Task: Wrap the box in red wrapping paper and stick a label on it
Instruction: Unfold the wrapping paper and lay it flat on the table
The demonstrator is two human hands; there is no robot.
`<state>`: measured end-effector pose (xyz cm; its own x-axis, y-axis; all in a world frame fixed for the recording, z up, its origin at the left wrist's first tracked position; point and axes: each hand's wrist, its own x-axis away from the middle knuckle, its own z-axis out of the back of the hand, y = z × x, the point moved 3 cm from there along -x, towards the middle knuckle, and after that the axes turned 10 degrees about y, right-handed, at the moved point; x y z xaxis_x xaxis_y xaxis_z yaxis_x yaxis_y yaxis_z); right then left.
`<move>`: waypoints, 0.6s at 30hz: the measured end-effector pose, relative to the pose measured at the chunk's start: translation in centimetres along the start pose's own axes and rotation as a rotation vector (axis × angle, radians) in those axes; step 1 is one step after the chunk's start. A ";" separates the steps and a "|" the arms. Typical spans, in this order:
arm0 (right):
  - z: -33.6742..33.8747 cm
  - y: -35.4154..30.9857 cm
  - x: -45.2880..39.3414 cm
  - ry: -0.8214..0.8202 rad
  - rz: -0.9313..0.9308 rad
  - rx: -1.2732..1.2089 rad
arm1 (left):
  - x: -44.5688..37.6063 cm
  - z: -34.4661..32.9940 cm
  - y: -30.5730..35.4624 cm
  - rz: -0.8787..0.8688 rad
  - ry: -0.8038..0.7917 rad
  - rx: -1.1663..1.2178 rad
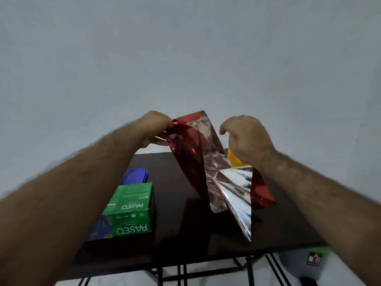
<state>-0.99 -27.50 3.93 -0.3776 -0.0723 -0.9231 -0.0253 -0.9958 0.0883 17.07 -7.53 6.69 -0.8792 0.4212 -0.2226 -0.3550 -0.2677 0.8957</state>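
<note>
A sheet of shiny red wrapping paper [191, 153] with a silver underside hangs crumpled above the dark table [179, 240]. My left hand [153, 129] pinches its upper left edge. My right hand [247, 137] is raised to the right of the sheet with curled fingers; whether it holds the paper's right edge is hidden behind the hand. The green PASEO tissue box [132, 211] lies on the table's left side, below my left forearm and apart from the paper.
A blue lid or container [135, 176] sits behind the green box. Something yellow [234, 159] shows under my right hand. A plain grey wall stands behind the table. A person's clothed legs show below the table's front edge at the lower right.
</note>
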 end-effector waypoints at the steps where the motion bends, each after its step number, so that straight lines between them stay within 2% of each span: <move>1: -0.2 -1.0 0.2 0.007 0.050 -0.066 | -0.5 0.2 0.4 -0.001 -0.056 -0.004; 2: -0.5 -1.6 0.1 -0.017 -0.005 -0.129 | -1.0 0.3 0.7 -0.012 -0.123 -0.013; 5: -2.0 -1.0 0.0 -0.214 -0.509 -0.327 | -1.7 0.1 2.3 -0.068 -0.309 0.006; 7: -3.6 0.3 0.2 -0.315 -0.807 -0.497 | -2.2 0.1 3.1 -0.084 -0.350 0.040; 8: -4.6 1.1 0.3 -0.318 -0.898 -0.546 | -2.8 0.1 3.1 -0.091 -0.336 0.014; 10: -5.9 2.2 0.2 -0.315 -0.974 -0.541 | -4.4 0.2 2.6 -0.103 -0.221 -0.175; 12: -6.3 2.4 0.0 -0.336 -1.006 -0.516 | -5.3 0.5 1.9 -0.133 -0.035 -0.420; 14: -6.6 2.9 -0.4 -0.352 -1.097 -0.563 | -5.7 0.4 1.7 -0.176 0.069 -0.514; 18: -8.3 4.7 -1.0 -0.431 -1.323 -0.634 | -5.1 -0.3 1.0 -0.014 -0.090 -0.601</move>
<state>6.93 -32.57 2.15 -0.6375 0.7701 -0.0230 -0.2045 -0.1979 -0.9586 21.08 -10.23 8.57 -0.8521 0.4929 -0.1760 -0.5068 -0.6931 0.5126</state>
